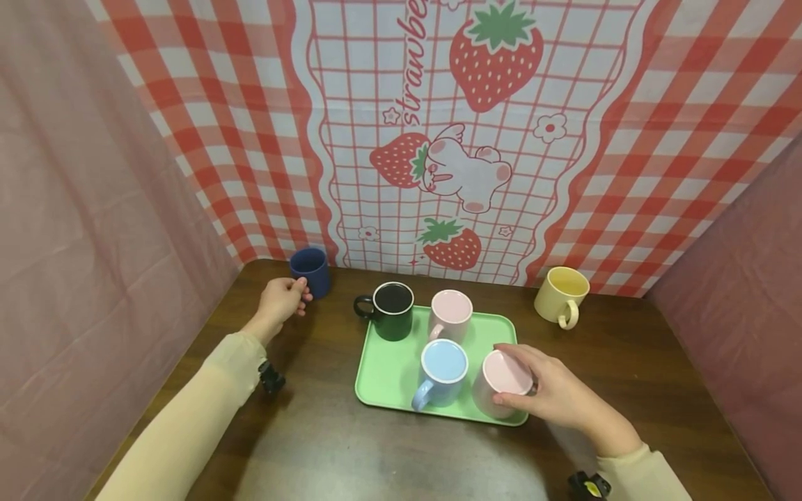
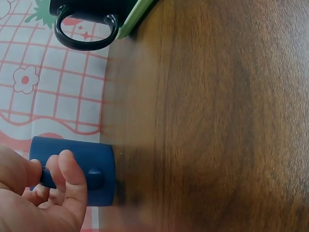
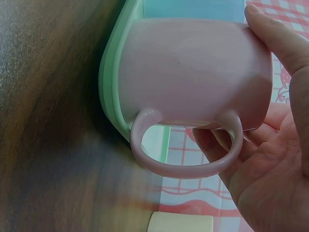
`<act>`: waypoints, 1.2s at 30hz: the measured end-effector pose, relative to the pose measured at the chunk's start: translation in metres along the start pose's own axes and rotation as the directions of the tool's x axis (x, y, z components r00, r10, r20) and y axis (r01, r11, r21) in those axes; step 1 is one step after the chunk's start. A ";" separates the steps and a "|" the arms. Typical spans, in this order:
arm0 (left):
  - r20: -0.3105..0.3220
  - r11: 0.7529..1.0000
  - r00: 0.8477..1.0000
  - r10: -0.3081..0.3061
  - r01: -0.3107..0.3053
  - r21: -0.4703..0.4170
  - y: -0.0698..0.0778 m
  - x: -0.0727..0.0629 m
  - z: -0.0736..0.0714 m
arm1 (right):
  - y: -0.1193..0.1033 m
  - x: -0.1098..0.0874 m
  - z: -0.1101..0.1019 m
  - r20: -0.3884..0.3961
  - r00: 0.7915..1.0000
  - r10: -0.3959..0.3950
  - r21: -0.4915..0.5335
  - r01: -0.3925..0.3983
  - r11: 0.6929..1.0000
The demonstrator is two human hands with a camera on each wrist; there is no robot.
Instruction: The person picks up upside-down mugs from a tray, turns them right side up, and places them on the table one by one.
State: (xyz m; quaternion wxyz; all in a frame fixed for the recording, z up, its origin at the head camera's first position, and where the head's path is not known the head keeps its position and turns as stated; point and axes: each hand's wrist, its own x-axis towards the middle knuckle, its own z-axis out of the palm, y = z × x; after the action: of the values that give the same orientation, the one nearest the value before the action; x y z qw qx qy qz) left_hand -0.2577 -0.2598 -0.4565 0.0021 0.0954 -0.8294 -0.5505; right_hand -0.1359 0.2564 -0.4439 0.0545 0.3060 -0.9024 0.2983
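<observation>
At the back left of the table, my left hand pinches the handle of a dark blue mug between thumb and fingers. The left wrist view shows those fingers curled at the handle of the same mug. My right hand grips a pink mug near its top, thumb on one side and fingers on the other. This mug is at the near right corner of a green tray. In the right wrist view its handle points away from the tray and is not held.
The tray also bears a black mug at its far left, a second pink mug and a light blue mug. A yellow mug stands at the back right, by the checked strawberry cloth. Pink curtains flank the table.
</observation>
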 end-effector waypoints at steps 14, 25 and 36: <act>-0.238 0.941 0.953 0.189 -0.106 0.322 0.002 -0.002 -0.002 | 0.001 0.000 0.003 -0.018 1.000 -0.025 -0.003 0.025 1.000; -0.180 0.876 0.889 0.421 -0.347 0.336 0.010 -0.009 0.015 | 0.002 -0.001 0.003 -0.021 1.000 -0.018 0.001 0.018 1.000; 0.019 0.811 0.900 0.435 -0.401 0.427 0.012 -0.010 0.028 | 0.002 -0.001 0.004 -0.037 0.998 -0.050 0.004 0.050 0.999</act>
State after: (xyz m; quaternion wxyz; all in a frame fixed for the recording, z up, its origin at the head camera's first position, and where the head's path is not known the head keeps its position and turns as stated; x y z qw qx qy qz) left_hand -0.2530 -0.2280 -0.4560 0.1355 -0.0692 -0.9278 -0.3405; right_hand -0.1363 0.2560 -0.4482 0.0780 0.3232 -0.8925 0.3048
